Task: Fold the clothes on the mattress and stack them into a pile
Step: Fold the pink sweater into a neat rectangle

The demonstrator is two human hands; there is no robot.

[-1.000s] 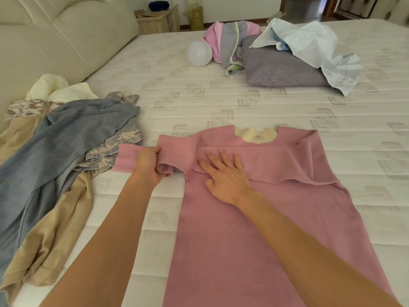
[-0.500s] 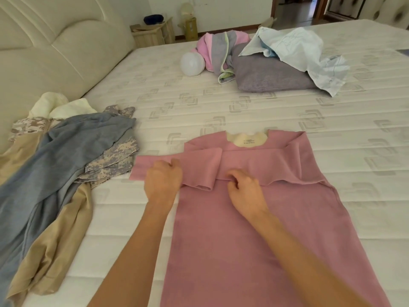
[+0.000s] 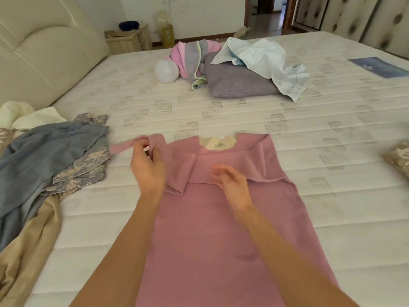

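Observation:
A pink long-sleeved top (image 3: 217, 229) lies flat on the white mattress (image 3: 332, 207), neck label away from me, its right sleeve folded across the chest. My left hand (image 3: 148, 167) pinches the top's left sleeve (image 3: 124, 146) near the cuff, which sticks out to the left over the mattress. My right hand (image 3: 232, 185) hovers blurred over the chest with fingers apart and nothing in it. A loose heap of clothes (image 3: 44, 165) in blue-grey, camouflage, beige and cream lies at the left.
At the far side sit a grey folded piece (image 3: 239, 83), a pink-and-grey garment (image 3: 194, 56), a pale blue crumpled shirt (image 3: 265, 60) and a white round object (image 3: 166, 70). A camouflage item (image 3: 398, 158) shows at the right edge. The padded headboard (image 3: 44, 63) runs along the left.
My left hand has lifted the left sleeve off the chest and drawn it up and out to the left. My right hand opened and rose off the fabric. The view tilted upward.

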